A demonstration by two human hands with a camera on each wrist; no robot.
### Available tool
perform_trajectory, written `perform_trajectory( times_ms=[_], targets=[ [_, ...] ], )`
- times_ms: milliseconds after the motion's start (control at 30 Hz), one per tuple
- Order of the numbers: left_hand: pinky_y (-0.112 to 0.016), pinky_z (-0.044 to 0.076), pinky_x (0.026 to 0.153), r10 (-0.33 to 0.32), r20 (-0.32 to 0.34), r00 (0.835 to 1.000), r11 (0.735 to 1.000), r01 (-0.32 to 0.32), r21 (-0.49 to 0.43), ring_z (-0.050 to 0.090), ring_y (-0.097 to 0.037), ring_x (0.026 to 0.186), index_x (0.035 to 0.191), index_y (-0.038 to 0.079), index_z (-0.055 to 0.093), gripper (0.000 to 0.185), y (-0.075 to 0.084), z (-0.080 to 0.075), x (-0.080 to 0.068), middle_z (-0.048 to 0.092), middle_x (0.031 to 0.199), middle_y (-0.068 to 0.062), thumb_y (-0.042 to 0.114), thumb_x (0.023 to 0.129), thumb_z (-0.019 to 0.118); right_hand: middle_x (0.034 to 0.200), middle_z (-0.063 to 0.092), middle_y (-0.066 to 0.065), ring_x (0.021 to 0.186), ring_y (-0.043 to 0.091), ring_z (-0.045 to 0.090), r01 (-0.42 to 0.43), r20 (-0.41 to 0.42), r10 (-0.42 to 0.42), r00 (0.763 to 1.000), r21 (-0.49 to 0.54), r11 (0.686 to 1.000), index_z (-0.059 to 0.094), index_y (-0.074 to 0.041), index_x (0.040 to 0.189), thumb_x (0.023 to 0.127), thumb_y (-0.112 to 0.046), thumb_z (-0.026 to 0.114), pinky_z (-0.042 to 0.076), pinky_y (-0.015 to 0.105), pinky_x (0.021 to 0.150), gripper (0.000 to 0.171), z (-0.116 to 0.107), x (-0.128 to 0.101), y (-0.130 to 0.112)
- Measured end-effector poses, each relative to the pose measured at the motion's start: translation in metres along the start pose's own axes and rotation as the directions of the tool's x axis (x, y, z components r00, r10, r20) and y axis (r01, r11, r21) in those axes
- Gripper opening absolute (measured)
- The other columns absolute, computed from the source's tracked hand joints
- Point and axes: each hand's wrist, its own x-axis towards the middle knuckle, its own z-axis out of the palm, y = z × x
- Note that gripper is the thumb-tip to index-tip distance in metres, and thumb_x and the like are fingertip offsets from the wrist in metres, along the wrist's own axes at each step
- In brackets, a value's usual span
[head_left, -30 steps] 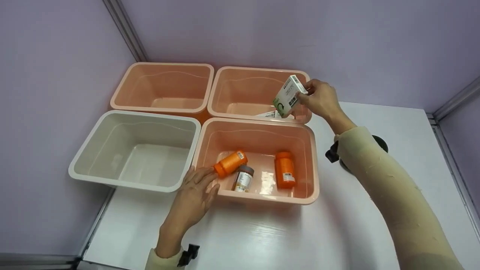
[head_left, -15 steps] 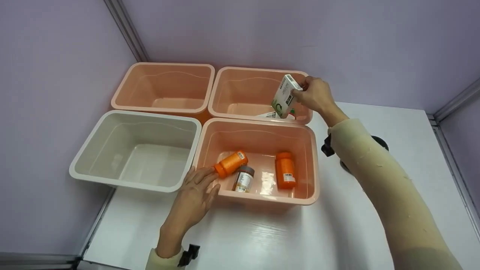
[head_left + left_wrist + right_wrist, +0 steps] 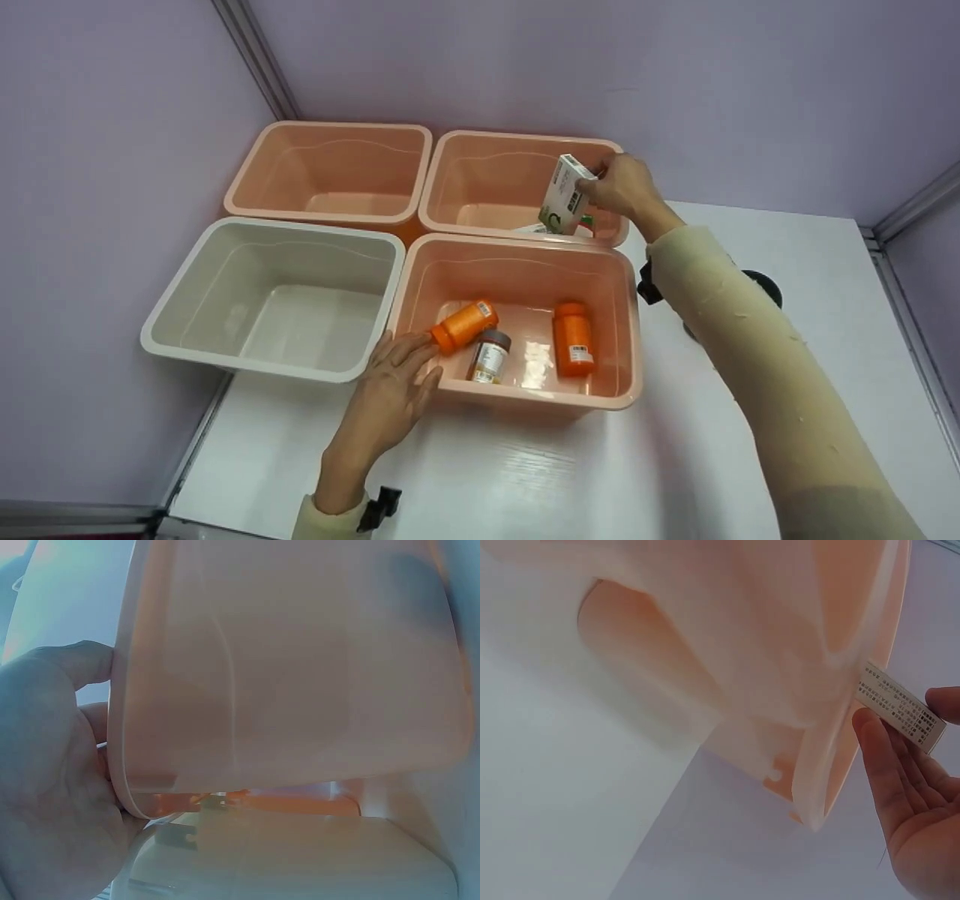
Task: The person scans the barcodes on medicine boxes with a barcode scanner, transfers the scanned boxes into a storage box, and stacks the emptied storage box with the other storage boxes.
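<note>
My right hand (image 3: 626, 187) pinches a white and green medicine box (image 3: 564, 195) by its upper edge, tilted over the right end of the back right pink bin (image 3: 525, 136). The right wrist view shows the box (image 3: 900, 706) between thumb and fingers. Beneath it in that bin lie a white packet (image 3: 532, 228) and a partly hidden green-and-white item (image 3: 585, 223). My left hand (image 3: 386, 397) rests on the near left corner of the front pink bin (image 3: 517, 399), fingers fairly straight. Inside are two orange bottles, one slanted (image 3: 463, 326) and one at right (image 3: 574, 341), beside a dark-capped jar (image 3: 490, 358).
A grey-white bin (image 3: 270, 367) stands at front left, and another pink bin (image 3: 349, 127) behind it. The bins sit close together on a white table (image 3: 525, 480) with walls at the back and sides. A dark round object (image 3: 765, 286) is partly hidden behind my right arm.
My right hand has moved left with the medicine box, further over the back right bin, and the box has turned a little more upright. My left hand has stayed in place.
</note>
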Motion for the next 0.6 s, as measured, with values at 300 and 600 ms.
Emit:
perform_trajectory(
  times_ms=[300,600],
  targets=[
    [-0.041,0.023,0.119,0.033,-0.004,0.999,0.999,-0.033,0.023,0.052,-0.018,0.124,0.116,0.013,0.065,0.034,-0.0010,0.0013,-0.0001,0.061,0.124,-0.001,0.037,0.096,0.051,0.098,0.067,0.011,0.072,0.013,0.061,0.032,-0.022,-0.032,0.999,0.001,0.999,0.063,-0.007,0.101,0.088,-0.033,0.057,0.051,0.017,0.054,0.030,0.0012,-0.0014,0.0016],
    [-0.040,0.021,0.120,0.006,0.009,1.000,1.000,-0.006,-0.005,0.051,-0.018,0.126,0.117,0.014,0.065,0.034,0.0001,0.0013,-0.0008,0.060,0.127,-0.003,0.036,0.096,0.051,0.095,0.068,0.010,0.071,0.015,0.065,0.041,-0.008,-0.041,0.999,0.051,0.998,0.063,-0.010,0.099,0.088,-0.031,0.056,0.053,0.018,0.054,0.025,0.0003,-0.0046,0.0010]
  ],
)
